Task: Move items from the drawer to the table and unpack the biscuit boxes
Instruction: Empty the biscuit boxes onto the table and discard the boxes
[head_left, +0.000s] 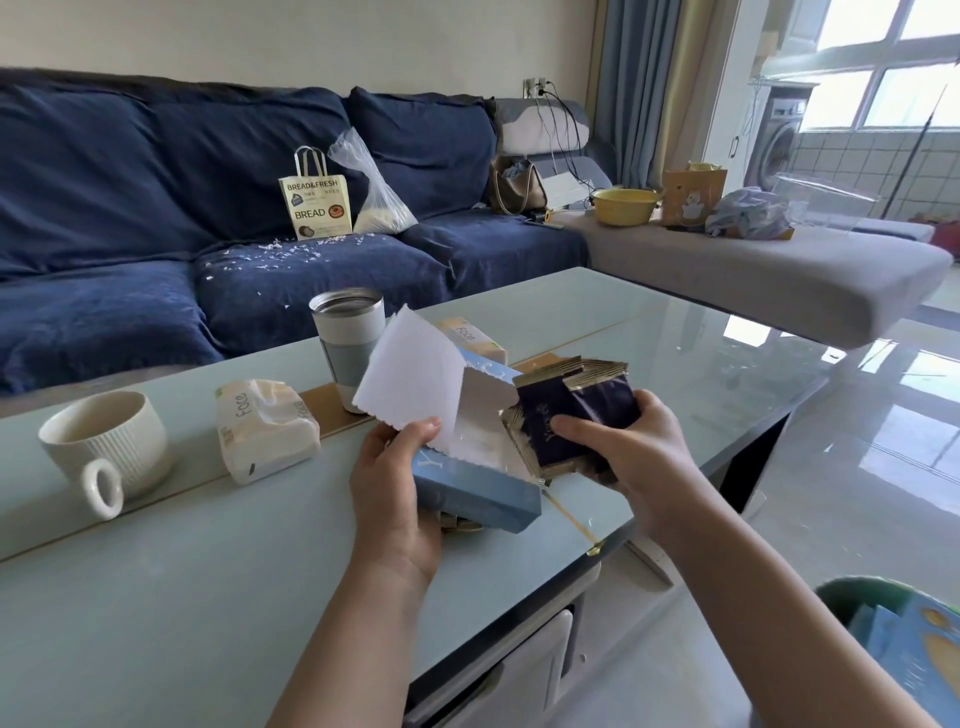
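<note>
Hands meet over the desk (156, 597). Our left hand (395, 499) grips the open pale-blue biscuit box (475, 496) from below, its thumb on the raised white flap (410, 371). Our right hand (631, 457), just right of the box, pinches dark-blue foil biscuit packets (576, 415) at the box mouth. Left of the box lie a tissue pack (265, 428) and a ribbed white mug (104, 447); behind it stands a tumbler (348, 340).

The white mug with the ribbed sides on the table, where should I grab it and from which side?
Take the white mug by its loop handle, coming in from the near side, since the handle points toward the camera. It stands upright on the table, apart from the tissue pack to its right, so that approach looks clear. Both hands are busy now with the biscuit box.
</note>
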